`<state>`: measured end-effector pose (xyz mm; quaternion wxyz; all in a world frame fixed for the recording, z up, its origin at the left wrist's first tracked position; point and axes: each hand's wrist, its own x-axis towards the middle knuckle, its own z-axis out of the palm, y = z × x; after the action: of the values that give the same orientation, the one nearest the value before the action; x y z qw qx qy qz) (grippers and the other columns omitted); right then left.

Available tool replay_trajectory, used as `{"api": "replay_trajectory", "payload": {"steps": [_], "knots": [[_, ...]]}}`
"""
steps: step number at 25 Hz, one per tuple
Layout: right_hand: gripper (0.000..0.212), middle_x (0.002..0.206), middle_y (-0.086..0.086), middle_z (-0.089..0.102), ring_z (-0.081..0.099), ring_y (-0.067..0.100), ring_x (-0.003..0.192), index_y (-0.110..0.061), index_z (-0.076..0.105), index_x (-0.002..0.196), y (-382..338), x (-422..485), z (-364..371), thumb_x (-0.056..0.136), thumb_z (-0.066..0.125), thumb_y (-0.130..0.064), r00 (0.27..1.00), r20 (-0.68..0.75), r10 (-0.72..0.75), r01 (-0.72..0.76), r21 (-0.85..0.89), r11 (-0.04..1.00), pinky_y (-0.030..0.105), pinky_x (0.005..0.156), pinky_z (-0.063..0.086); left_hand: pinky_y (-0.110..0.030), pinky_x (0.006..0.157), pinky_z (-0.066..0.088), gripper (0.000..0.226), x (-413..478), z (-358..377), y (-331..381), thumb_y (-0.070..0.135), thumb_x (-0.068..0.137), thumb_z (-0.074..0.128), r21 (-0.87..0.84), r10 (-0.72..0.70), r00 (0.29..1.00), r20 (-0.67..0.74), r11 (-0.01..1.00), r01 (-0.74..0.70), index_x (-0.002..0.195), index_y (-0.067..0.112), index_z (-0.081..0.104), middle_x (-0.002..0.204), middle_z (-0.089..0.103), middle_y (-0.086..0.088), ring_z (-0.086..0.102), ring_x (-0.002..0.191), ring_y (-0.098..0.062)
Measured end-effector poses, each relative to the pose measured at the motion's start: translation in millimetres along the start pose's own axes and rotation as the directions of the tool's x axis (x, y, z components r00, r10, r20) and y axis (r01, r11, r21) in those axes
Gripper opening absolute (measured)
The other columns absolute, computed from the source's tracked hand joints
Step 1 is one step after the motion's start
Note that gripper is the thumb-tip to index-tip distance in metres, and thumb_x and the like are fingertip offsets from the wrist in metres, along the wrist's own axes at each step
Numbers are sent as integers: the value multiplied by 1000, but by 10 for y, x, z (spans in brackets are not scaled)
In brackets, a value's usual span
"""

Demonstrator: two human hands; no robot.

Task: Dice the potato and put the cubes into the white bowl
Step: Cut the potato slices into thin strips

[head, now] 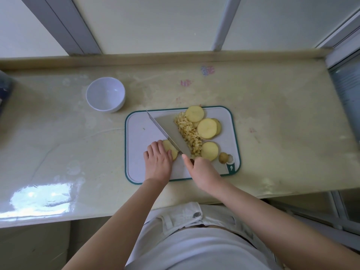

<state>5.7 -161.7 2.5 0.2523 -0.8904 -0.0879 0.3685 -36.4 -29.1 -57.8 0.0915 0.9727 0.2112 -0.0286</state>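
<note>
On the white cutting board (pixel 140 137) with a green rim, my left hand (pixel 158 160) presses down on a potato slice (pixel 169 148) with curled fingers. My right hand (pixel 202 170) grips the handle of a cleaver (pixel 171 131), whose blade rests against that slice and points toward the board's far left corner. A heap of potato cubes (pixel 188 131) lies right of the blade. Three round slices (pixel 206 128) lie along the board's right side, with a small potato end piece (pixel 223 157) near the corner. The white bowl (pixel 105 97) stands empty, left of and beyond the board.
The board lies on a pale glossy counter (pixel 272 133) that ends at a raised back ledge (pixel 175 57) below the window frames. A dark object (pixel 4 88) sits at the counter's far left edge. The counter's front edge runs just before my body.
</note>
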Motion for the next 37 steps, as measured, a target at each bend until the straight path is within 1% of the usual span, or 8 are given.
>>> {"api": "replay_trajectory", "payload": {"steps": [4, 7, 11, 16, 19, 28, 32, 37], "knots": [[62, 50, 2, 38, 37, 18, 46, -12, 33, 54, 15, 27, -86, 99, 30, -54, 998, 46, 39, -42, 70, 997, 31, 50, 31, -36, 64, 46, 43, -14, -47, 30, 29, 88, 30, -18, -23, 998, 55, 1000, 24, 106, -1, 56, 91, 57, -17, 54, 76, -33], [61, 46, -3, 33, 30, 13, 40, -16, 31, 52, 34, 63, -187, 99, 28, -54, 994, 85, 65, -78, 160, 984, 27, 48, 26, -37, 64, 46, 44, -24, -81, 44, 29, 87, 30, -27, -35, 997, 67, 999, 37, 105, -2, 57, 92, 57, -18, 54, 76, -34], [60, 47, -1, 31, 28, 15, 41, -16, 29, 53, 18, 55, -211, 98, 29, -56, 995, 85, 43, -55, 150, 987, 29, 49, 26, -39, 65, 45, 47, -21, -99, 48, 30, 88, 27, -21, -44, 994, 101, 999, 46, 107, -2, 57, 94, 57, -19, 54, 78, -35], [61, 52, 1, 35, 32, 15, 45, -14, 33, 54, -8, -3, -183, 98, 30, -57, 998, 56, 17, -25, 154, 988, 30, 53, 30, -37, 89, 33, 44, 11, -132, 17, 31, 99, 27, -79, -65, 984, 169, 994, 80, 130, 3, 40, 121, 43, -16, 41, 107, -32], [62, 54, 3, 41, 37, 16, 48, -12, 37, 56, 8, -38, -181, 97, 30, -58, 1000, 11, 23, -25, 156, 987, 30, 57, 34, -34, 97, 28, 43, -11, -115, -26, 29, 101, 31, -178, -84, 988, 127, 978, 106, 134, 2, 38, 125, 42, -17, 38, 112, -31], [60, 53, 2, 36, 33, 18, 47, -13, 33, 56, 21, -183, -200, 96, 32, -58, 999, 34, 9, -14, 126, 992, 30, 55, 31, -41, 87, 37, 62, -59, -99, 10, 37, 90, 14, -204, -96, 991, 96, 972, 114, 122, -3, 48, 114, 49, -21, 45, 101, -36], [60, 53, 2, 37, 34, 19, 48, -13, 33, 56, -12, -203, -205, 96, 32, -58, 999, 47, 27, -32, 108, 994, 30, 58, 32, -42, 86, 36, 48, -52, -100, -5, 32, 96, 25, -176, -92, 991, 98, 978, 109, 122, -3, 47, 115, 48, -21, 45, 101, -37], [60, 53, 2, 36, 33, 18, 48, -13, 32, 56, -59, -225, -222, 98, 31, -56, 998, 62, 26, -32, 90, 995, 31, 55, 30, -43, 74, 43, 55, -55, -92, -15, 34, 90, 19, -160, -58, 997, 46, 985, 65, 110, -3, 54, 103, 54, -22, 50, 88, -38]]}}
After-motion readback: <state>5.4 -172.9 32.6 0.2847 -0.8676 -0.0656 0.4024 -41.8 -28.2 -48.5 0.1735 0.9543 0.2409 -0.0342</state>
